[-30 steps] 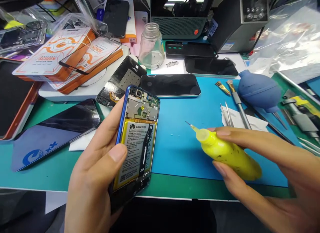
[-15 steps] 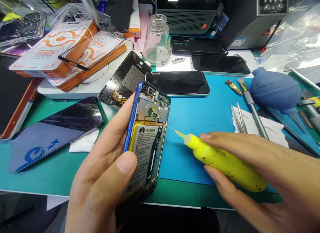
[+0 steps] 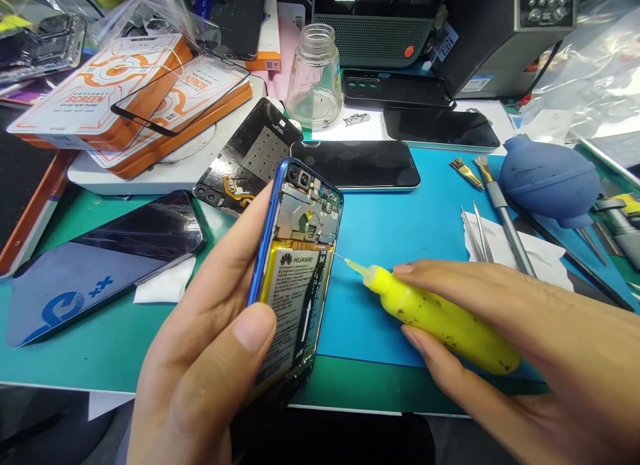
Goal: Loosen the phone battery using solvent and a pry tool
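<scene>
A left hand (image 3: pixel 200 358) grips an opened blue-framed smartphone (image 3: pixel 296 265); just right of it, the right hand (image 3: pixel 525 338) clasps a yellow plastic needle-tip squeeze bottle (image 3: pixel 440 322), its needle at the phone's edge.

Opened blue phone (image 3: pixel 295 265), battery exposed, tilted upright; yellow needle-tip bottle (image 3: pixel 440 318), tip apparently touching phone's edge.

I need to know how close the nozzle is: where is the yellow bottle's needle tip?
Centre of the head view, the needle tip of the yellow bottle is at the opened phone's right edge.
</scene>
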### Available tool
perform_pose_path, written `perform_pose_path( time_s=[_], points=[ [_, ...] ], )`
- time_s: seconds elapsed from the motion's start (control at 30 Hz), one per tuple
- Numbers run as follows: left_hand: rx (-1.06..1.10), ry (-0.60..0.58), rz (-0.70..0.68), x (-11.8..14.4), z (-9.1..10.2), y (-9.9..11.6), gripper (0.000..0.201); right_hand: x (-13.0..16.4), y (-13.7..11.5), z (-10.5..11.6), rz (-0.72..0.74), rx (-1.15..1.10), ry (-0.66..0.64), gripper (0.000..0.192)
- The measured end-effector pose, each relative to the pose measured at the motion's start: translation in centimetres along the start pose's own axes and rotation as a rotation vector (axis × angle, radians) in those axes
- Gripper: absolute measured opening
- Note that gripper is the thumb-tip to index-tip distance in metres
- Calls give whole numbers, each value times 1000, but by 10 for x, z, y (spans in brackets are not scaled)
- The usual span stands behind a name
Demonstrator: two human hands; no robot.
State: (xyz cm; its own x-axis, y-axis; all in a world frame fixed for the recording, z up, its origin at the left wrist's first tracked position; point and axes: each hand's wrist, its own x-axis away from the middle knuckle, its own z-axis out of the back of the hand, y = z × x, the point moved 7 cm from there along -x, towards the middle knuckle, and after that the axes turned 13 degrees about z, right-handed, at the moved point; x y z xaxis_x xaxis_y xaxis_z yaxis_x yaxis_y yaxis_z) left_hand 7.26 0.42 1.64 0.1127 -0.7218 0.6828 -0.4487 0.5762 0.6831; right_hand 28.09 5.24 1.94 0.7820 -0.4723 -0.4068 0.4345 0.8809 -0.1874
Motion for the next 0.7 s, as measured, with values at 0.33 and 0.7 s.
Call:
perform_pose_path(
  time_s=[0.33,0.7],
  points=[
    [113,-14,-14,-13,11,-10,61,2,-7,-1,-1,-2,-55,27],
    [137,-35,-116,-7,-1,-4,59,6,-18,-1,5,-13,-39,30]
  ],
)
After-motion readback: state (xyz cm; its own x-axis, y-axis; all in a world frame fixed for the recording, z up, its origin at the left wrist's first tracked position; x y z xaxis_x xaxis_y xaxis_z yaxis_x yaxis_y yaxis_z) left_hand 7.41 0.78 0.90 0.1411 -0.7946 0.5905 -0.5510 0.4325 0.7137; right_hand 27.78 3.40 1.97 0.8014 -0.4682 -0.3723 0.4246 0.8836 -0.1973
